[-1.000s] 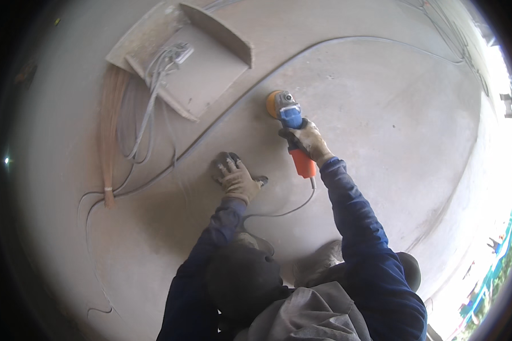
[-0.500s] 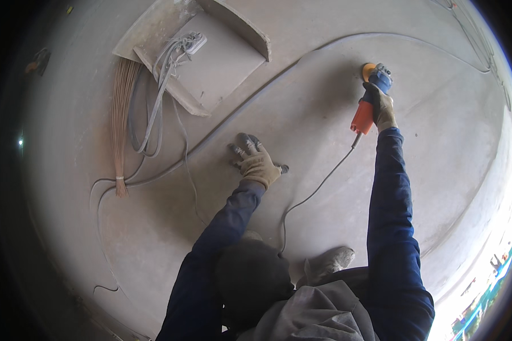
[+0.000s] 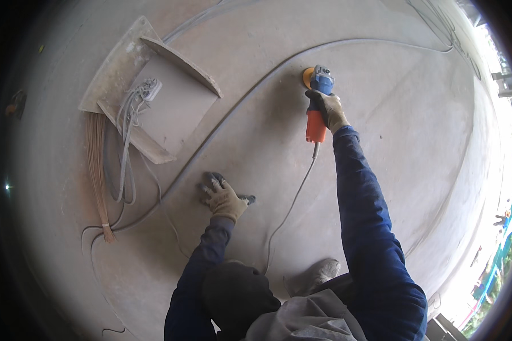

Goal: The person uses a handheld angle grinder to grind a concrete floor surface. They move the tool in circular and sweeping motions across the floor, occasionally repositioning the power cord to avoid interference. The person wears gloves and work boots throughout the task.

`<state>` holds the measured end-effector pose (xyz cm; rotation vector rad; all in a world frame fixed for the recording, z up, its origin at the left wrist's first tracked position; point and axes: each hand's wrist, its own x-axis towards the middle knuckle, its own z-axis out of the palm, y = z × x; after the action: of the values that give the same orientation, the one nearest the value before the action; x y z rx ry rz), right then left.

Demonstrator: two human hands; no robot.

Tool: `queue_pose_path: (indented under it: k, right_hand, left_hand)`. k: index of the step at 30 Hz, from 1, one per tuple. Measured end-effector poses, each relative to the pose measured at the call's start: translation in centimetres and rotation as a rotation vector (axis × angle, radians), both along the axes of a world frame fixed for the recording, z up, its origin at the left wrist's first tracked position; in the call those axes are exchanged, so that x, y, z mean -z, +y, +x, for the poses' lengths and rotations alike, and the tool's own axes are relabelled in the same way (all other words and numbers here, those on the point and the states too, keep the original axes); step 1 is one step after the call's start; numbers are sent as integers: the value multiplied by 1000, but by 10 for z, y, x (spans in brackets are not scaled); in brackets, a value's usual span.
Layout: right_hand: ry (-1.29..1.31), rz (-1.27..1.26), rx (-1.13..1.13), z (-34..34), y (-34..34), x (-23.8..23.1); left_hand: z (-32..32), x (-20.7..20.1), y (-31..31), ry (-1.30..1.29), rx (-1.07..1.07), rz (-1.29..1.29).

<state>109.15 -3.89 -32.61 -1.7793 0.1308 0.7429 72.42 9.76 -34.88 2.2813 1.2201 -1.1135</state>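
My right hand point(image 3: 334, 112), in a beige work glove, is wrapped round the body of an angle grinder point(image 3: 316, 126) with a blue head and an orange rear. Its yellow disc point(image 3: 308, 77) is at the grey concrete floor; whether it touches cannot be made out. A thin power cord point(image 3: 290, 219) trails from the grinder back toward my knees. My left hand point(image 3: 226, 202), in a beige glove with dark fingertips, is pressed on the floor with fingers spread, holding nothing. It is just right of a thick grey cable point(image 3: 202, 149).
At the far left, a board-sided scoop point(image 3: 185, 94) carries a white power strip point(image 3: 149, 89) with tangled cords. Beside it lies a tied bundle of thin brown rods point(image 3: 98, 170). The thick cable arcs across the floor beyond the grinder. My shoe point(image 3: 323, 271) is near the lower middle.
The whole view has shifted and turned a little. Over the floor, the grinder in my right hand has moved left. My left hand stays spread on the floor.
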Motion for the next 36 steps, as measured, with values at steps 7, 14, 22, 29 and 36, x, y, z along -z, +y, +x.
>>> queue_pose_path:
  k: [7, 14, 22, 29, 36]
  right_hand:
    - [-77, -51, -113, -11, 14, 1]
    - [-11, 15, -96, -10, 10, 2]
    - [-30, -13, 80, 8, -15, -8]
    - [11, -20, -52, -68, -38, 3]
    - [-32, -50, 4, -29, -67, -2]
  left_hand:
    - [-2, -15, 0, -4, -34, 21]
    - [-3, -10, 1, -5, -31, 27]
    - [-10, 1, 1, -17, -12, 33]
    - [-3, -10, -1, 0, -6, 74]
    - [-5, -8, -2, -48, 0, 113]
